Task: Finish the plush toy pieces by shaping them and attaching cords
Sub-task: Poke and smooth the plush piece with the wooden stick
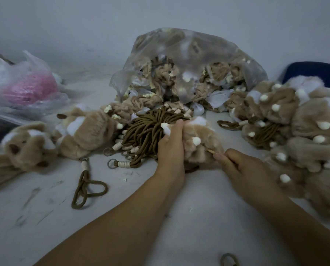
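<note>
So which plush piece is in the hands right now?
The plush piece at centre, beside the cord bundle: the left hand grips it and the right hand holds a thin stick against it. The others lie untouched.

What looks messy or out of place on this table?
The clear bag at the back gapes open, plush pieces spilling onto the table. One brown cord lies alone front-left, apart from the cord bundle.
</note>
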{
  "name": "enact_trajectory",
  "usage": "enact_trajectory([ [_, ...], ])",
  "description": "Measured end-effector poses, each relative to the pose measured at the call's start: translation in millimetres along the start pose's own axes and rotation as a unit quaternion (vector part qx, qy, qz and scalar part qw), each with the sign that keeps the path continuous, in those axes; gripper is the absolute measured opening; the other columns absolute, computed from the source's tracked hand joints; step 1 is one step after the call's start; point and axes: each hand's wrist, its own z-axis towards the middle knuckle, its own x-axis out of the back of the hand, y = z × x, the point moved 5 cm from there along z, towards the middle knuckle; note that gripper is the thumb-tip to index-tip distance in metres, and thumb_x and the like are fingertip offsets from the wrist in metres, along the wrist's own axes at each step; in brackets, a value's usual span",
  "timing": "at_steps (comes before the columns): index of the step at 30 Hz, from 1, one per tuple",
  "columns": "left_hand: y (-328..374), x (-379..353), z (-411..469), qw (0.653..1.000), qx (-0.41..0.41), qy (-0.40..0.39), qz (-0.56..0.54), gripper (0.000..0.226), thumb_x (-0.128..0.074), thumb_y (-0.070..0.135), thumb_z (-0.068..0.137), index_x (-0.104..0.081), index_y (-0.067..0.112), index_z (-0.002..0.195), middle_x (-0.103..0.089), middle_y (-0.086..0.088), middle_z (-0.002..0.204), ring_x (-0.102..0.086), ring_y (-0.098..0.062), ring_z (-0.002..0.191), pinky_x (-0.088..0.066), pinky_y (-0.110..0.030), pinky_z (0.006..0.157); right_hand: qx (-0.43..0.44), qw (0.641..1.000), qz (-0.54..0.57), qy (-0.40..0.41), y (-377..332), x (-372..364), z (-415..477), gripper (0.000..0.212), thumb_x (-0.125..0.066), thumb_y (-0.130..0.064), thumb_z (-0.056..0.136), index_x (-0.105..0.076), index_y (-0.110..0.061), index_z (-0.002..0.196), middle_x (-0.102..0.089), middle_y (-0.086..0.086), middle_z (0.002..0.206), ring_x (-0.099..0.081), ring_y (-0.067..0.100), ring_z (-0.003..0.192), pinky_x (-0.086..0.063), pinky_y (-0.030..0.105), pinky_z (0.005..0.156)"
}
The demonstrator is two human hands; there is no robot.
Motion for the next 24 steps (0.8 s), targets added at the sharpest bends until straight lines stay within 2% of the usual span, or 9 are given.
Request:
enact_trajectory([
  [3, 5.3, 3.2, 4.3, 0.999, -0.002, 0.013, -0.035, 0.037, -0.057, 0.047, 0.093, -0.079, 0.02, 0.081, -0.077, -0.007, 0.089, -0.074, -0.018, 0.084, -0.057, -0.033, 0.077, 0.004, 1.0, -0.013, 0.001, 1.0, 0.1, 0.8, 0.053, -0.025, -0.07, 0.082, -0.043, -0.023, 0.066, -0.047, -0.002, 0.052, -0.048, 0.007, 0.051, -0.04, 0.032, 0.053],
  [6, 12.2, 2.5, 5.2, 0.998, -0.039, 0.013, -0.055, 0.037, -0.051, 0.045, 0.098, -0.077, 0.02, 0.104, -0.076, -0.008, 0.101, -0.072, -0.021, 0.097, -0.057, -0.035, 0.084, -0.006, 1.0, -0.002, -0.006, 1.1, -1.8, -0.8, 0.055, -0.024, -0.07, 0.083, -0.043, -0.021, 0.066, -0.047, 0.0, 0.053, -0.05, 0.013, 0.052, -0.044, 0.038, 0.055],
  [8, 16.1, 1.3, 4.4, 0.996, -0.061, 0.004, -0.061, 0.034, -0.048, 0.045, 0.1, -0.075, 0.027, 0.11, -0.075, -0.006, 0.107, -0.07, -0.021, 0.102, -0.057, -0.038, 0.09, -0.015, 1.0, 0.006, -0.006, -0.6, -4.3, -2.3, 0.056, -0.023, -0.07, 0.082, -0.042, -0.02, 0.066, -0.047, 0.0, 0.053, -0.05, 0.014, 0.052, -0.043, 0.038, 0.055],
  [11, 14.5, -0.5, 3.3, 0.995, -0.072, 0.003, -0.063, 0.027, -0.051, 0.045, 0.099, -0.076, 0.035, 0.101, -0.071, -0.002, 0.101, -0.068, -0.02, 0.098, -0.055, -0.041, 0.091, -0.03, 0.999, 0.011, -0.004, -5.0, -10.4, -4.1, 0.059, -0.02, -0.071, 0.08, -0.042, -0.018, 0.066, -0.048, -0.001, 0.054, -0.05, 0.014, 0.054, -0.039, 0.035, 0.055],
  [14, 4.1, -1.4, 2.3, 0.997, -0.059, 0.011, -0.048, 0.032, -0.053, 0.046, 0.098, -0.078, 0.028, 0.087, -0.077, -0.002, 0.093, -0.072, -0.02, 0.094, -0.057, -0.036, 0.086, -0.049, 0.998, 0.026, -0.003, -10.1, -15.9, -6.1, 0.06, -0.018, -0.073, 0.076, -0.041, -0.019, 0.064, -0.05, -0.001, 0.055, -0.051, 0.014, 0.057, -0.037, 0.032, 0.054],
  [17, -2.2, -3.0, 2.6, 0.998, -0.05, 0.001, -0.026, 0.037, -0.056, 0.053, 0.089, -0.078, 0.027, 0.073, -0.077, -0.006, 0.089, -0.073, -0.021, 0.091, -0.056, -0.041, 0.089, -0.05, 0.998, 0.03, 0.01, -10.0, -12.8, -6.6, 0.057, -0.019, -0.074, 0.075, -0.04, -0.023, 0.062, -0.049, -0.003, 0.052, -0.051, 0.012, 0.056, -0.032, 0.03, 0.05],
  [21, 1.2, -1.7, 6.3, 0.999, -0.041, -0.023, -0.015, 0.032, -0.06, 0.054, 0.078, -0.079, 0.029, 0.072, -0.077, -0.006, 0.087, -0.074, -0.02, 0.087, -0.059, -0.039, 0.085, -0.01, 1.0, 0.001, 0.024, -8.9, 0.0, -1.3, 0.053, -0.021, -0.072, 0.079, -0.041, -0.025, 0.062, -0.047, -0.005, 0.05, -0.05, 0.007, 0.053, -0.037, 0.031, 0.052],
  [24, 5.9, 2.7, 10.1, 0.998, -0.022, -0.01, -0.052, 0.034, -0.063, 0.048, 0.08, -0.079, 0.018, 0.086, -0.077, -0.01, 0.092, -0.074, -0.02, 0.086, -0.059, -0.031, 0.073, 0.003, 0.999, -0.028, 0.034, -7.0, 7.3, 1.6, 0.055, -0.024, -0.072, 0.08, -0.042, -0.024, 0.062, -0.046, -0.004, 0.049, -0.048, 0.005, 0.05, -0.031, 0.029, 0.049],
])
